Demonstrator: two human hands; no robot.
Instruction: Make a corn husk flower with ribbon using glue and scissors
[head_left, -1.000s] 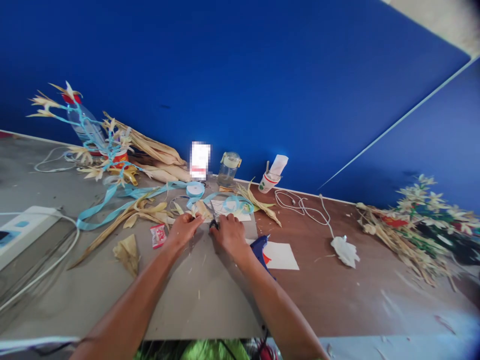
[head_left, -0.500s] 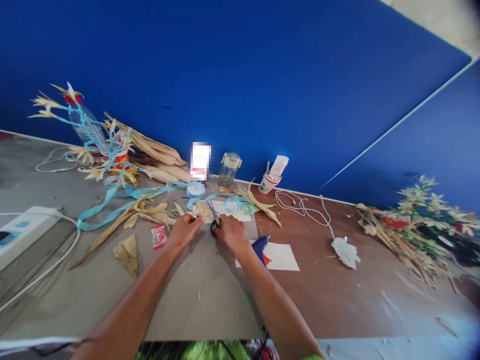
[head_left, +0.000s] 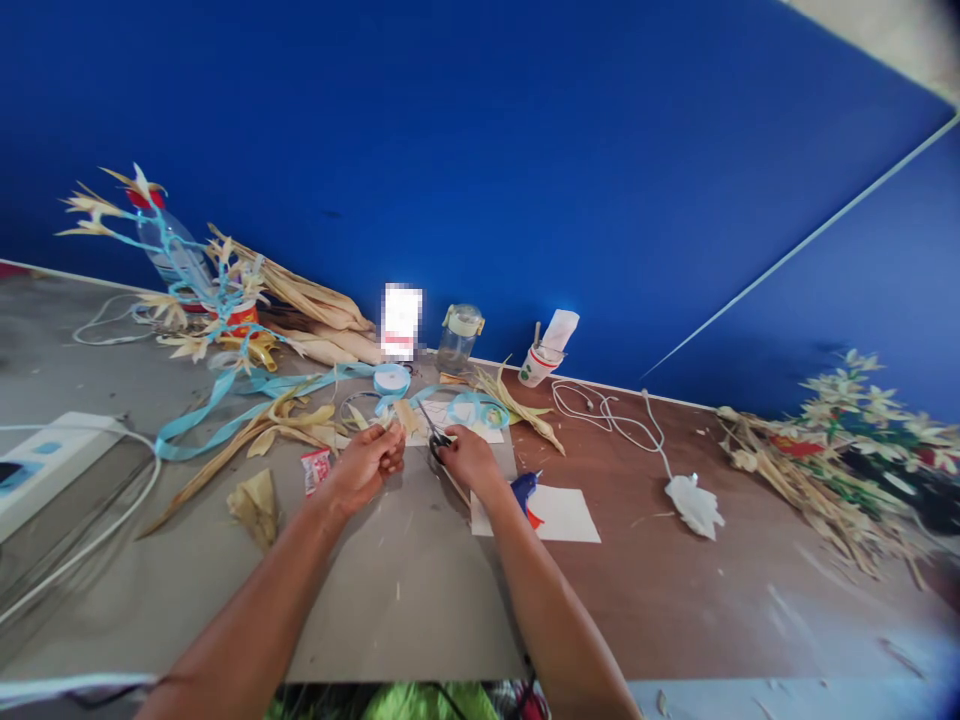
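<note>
My left hand (head_left: 367, 462) is closed round a small piece of dried corn husk (head_left: 405, 416) that sticks up past its fingers. My right hand (head_left: 466, 455) grips black-handled scissors (head_left: 433, 430), whose blades point up and left toward the husk piece. Both hands hover over the grey board (head_left: 390, 570) near its far edge. Just beyond them lie a roll of light blue ribbon (head_left: 391, 379) and loose ribbon loops (head_left: 472, 408) on a white sheet.
A blue glue gun (head_left: 523, 492) lies on white paper right of my right wrist. Dried husks (head_left: 292, 425), a red wrapper (head_left: 316, 470), a glass jar (head_left: 457, 338), a paper cup (head_left: 535, 364), a white cable (head_left: 600, 410), a power strip (head_left: 45, 460) and husk flowers (head_left: 840, 450) surround the board.
My right hand lifted the scissors off the board and turned their blades toward the husk. My left hand raised slightly and curled tighter round the husk piece.
</note>
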